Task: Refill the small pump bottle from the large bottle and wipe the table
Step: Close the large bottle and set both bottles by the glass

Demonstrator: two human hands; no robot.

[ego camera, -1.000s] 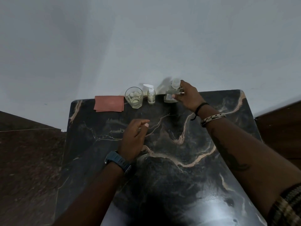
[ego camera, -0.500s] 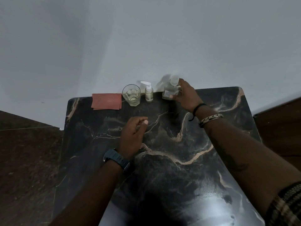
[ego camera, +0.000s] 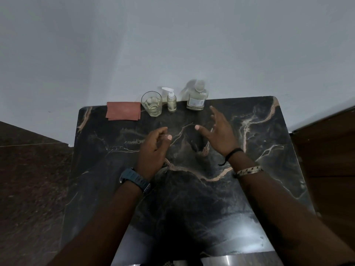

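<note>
Half a second on, our right hand (ego camera: 221, 134) has let go of the large bottle (ego camera: 197, 96) and drawn back toward us, fingers spread wide and holding nothing; our left hand (ego camera: 153, 148) hovers much where it was, loosely curled and also empty.

Both hands hang over the middle of the dark marble table (ego camera: 269, 150), well short of the row of things lined along its far edge.

Largest of these, the large bottle stands upright at about one o'clock from the table's centre, capped, with a pale label and pale liquid filling much of it. We judge it the heaviest item, probably rigid and smooth-walled, so a full wrap around the broad body below the shoulder looks safer than a pinch at the neck or cap.

At ten o'clock the folded reddish cloth (ego camera: 124, 113) lies flat at the edge: soft, light, easy to gather from any corner for the wipe.

Near eleven o'clock the drinking glass (ego camera: 151, 103) holds a little pale liquid; it looks breakable and best left alone.

Smallest, the small pump bottle (ego camera: 171, 101) stands at twelve o'clock, just beside the glass and apart from the large bottle. Light and tippy, we think; grip its body while unscrewing the white pump head.
</note>
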